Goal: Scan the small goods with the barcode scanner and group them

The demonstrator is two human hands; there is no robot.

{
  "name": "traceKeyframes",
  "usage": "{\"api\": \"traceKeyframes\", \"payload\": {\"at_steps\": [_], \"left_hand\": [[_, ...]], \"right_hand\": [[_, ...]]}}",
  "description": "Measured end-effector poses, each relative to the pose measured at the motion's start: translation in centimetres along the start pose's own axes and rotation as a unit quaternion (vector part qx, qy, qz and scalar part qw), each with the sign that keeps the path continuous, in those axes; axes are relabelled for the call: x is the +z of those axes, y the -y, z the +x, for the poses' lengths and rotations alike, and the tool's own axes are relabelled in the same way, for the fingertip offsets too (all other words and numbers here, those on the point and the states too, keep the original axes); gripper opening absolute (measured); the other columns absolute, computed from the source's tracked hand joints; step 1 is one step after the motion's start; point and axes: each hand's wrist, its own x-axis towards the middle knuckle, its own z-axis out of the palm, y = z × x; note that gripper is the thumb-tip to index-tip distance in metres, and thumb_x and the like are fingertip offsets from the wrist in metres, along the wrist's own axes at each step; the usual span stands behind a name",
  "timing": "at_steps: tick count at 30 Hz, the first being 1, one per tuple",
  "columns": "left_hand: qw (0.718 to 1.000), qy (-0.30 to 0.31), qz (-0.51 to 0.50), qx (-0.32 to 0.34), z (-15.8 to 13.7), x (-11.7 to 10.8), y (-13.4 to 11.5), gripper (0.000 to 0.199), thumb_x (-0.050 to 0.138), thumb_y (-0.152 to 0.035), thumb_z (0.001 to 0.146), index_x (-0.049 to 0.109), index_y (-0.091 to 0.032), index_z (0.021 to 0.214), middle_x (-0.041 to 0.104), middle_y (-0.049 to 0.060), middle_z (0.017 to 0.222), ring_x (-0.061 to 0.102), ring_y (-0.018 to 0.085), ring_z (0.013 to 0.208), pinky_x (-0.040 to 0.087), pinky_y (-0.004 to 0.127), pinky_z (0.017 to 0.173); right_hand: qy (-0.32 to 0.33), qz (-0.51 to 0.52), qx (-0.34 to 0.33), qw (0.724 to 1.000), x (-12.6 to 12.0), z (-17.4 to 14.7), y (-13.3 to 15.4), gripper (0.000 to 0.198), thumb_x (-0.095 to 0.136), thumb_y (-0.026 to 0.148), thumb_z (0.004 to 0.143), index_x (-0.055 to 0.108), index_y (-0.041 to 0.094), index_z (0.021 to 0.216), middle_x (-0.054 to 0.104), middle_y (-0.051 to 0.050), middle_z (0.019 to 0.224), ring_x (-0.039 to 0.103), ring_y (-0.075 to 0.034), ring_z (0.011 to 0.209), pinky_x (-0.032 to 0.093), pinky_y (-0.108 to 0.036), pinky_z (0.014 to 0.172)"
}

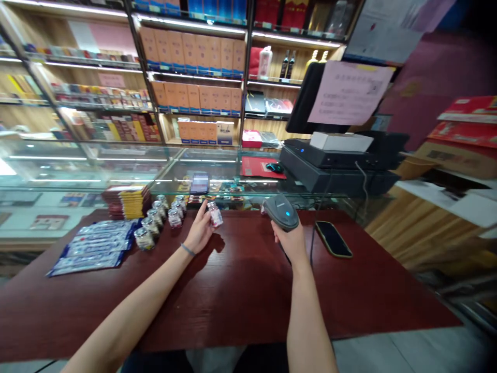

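Observation:
My left hand [201,228] grips a small clear jar with a pink-and-white label [215,215], held just above the dark red tabletop [240,290]. Wrapped round the handle of a grey barcode scanner [282,211] is my right hand [292,237]. A blue light glows on top of the scanner, whose head points toward the glass counter. To the left of my left hand stand similar small jars [175,216] in two short rows, several with pale yellowish contents [144,238] and others reddish.
Flat blue-and-white packets [97,243] lie at the left, with stacked yellow and brown packs [134,202] behind. A phone [334,239] rests right of the scanner. Beyond the table stand a glass counter [182,166], a mouse [274,167] and a monitor [306,98] with paper on it.

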Motion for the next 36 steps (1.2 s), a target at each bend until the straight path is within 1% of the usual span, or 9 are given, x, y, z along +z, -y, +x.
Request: {"api": "traceKeyframes", "payload": {"at_steps": [3,7,10,13,18,24,29,33,36], "left_hand": [[0.999,-0.013,-0.036,-0.031,-1.3,-3.5,-2.3,0.057,0.066,-0.031,0.091,0.047,-0.037,0.144,0.066,0.004,0.128,0.067,0.014,0.089,0.058,0.029,0.075],[0.991,-0.054,-0.105,-0.056,-2.2,-6.3,-3.9,0.03,0.063,-0.026,0.094,0.062,-0.023,0.123,0.071,0.007,0.116,0.065,0.012,0.076,0.058,0.027,0.066],[0.985,-0.076,-0.142,-0.063,-2.4,-7.3,-4.4,0.018,0.06,-0.025,0.096,0.063,-0.02,0.113,0.072,0.006,0.11,0.065,0.012,0.074,0.058,0.028,0.064],[0.983,-0.083,-0.155,-0.058,-2.2,-7.8,-4.4,0.017,0.058,-0.025,0.097,0.062,-0.019,0.112,0.072,0.006,0.108,0.066,0.013,0.074,0.058,0.028,0.064],[0.987,-0.065,-0.13,-0.073,-1.6,-8.2,-4.2,0.026,0.057,-0.034,0.098,0.063,-0.015,0.114,0.071,0.007,0.09,0.064,0.012,0.067,0.054,0.024,0.059],[0.989,-0.065,-0.125,-0.045,-2.3,-7.7,-4.4,0.039,0.058,-0.03,0.097,0.055,-0.03,0.136,0.07,0.004,0.116,0.066,0.013,0.076,0.058,0.027,0.065],[0.994,-0.043,-0.095,-0.011,-3.0,-6.9,-4.9,0.048,0.059,-0.037,0.095,0.052,-0.032,0.142,0.068,0.005,0.119,0.066,0.014,0.084,0.056,0.027,0.07],[0.995,-0.052,-0.01,0.079,-2.8,-6.0,-5.7,0.059,0.068,-0.027,0.085,0.052,-0.03,0.142,0.068,0.003,0.113,0.065,0.013,0.089,0.053,0.023,0.074],[0.976,-0.105,0.099,0.164,-2.8,-5.9,-6.4,0.06,0.072,-0.03,0.082,0.054,-0.027,0.139,0.067,0.003,0.107,0.064,0.015,0.091,0.052,0.025,0.079]], "right_hand": [[0.053,-0.011,-0.021,0.998,1.8,-0.7,0.6,0.044,0.072,0.039,0.075,0.057,0.021,0.112,0.071,-0.002,0.073,0.065,-0.019,0.057,0.049,-0.027,0.052],[0.17,-0.105,-0.074,0.977,4.3,-2.2,1.6,0.053,0.071,0.03,0.072,0.054,0.027,0.122,0.075,-0.003,0.091,0.073,-0.026,0.087,0.051,-0.028,0.068],[0.269,-0.188,-0.114,0.938,6.0,-3.6,2.2,0.059,0.07,0.027,0.073,0.049,0.029,0.128,0.076,-0.002,0.095,0.075,-0.027,0.086,0.047,-0.027,0.066],[0.335,-0.229,-0.171,0.898,7.5,-4.9,2.6,0.057,0.068,0.027,0.076,0.046,0.027,0.128,0.077,-0.003,0.097,0.075,-0.029,0.086,0.044,-0.026,0.065],[0.364,-0.292,-0.207,0.86,8.5,-5.7,2.5,0.027,0.066,0.028,0.076,0.051,0.025,0.099,0.076,-0.004,0.082,0.075,-0.03,0.076,0.036,-0.026,0.058],[0.343,-0.266,-0.198,0.879,8.5,-5.5,2.2,0.035,0.065,0.028,0.076,0.05,0.026,0.108,0.077,-0.004,0.086,0.075,-0.03,0.081,0.039,-0.026,0.061],[0.331,-0.24,-0.186,0.894,8.5,-5.2,1.6,0.039,0.066,0.03,0.077,0.051,0.027,0.113,0.077,-0.004,0.091,0.075,-0.03,0.088,0.043,-0.026,0.065],[0.314,-0.227,-0.152,0.909,8.2,-4.8,1.4,0.038,0.068,0.033,0.076,0.053,0.026,0.11,0.075,-0.003,0.084,0.075,-0.029,0.081,0.044,-0.027,0.061],[0.294,-0.215,-0.128,0.922,7.9,-4.6,1.6,0.029,0.066,0.034,0.077,0.054,0.027,0.102,0.074,-0.002,0.078,0.075,-0.028,0.077,0.043,-0.027,0.059]]}}
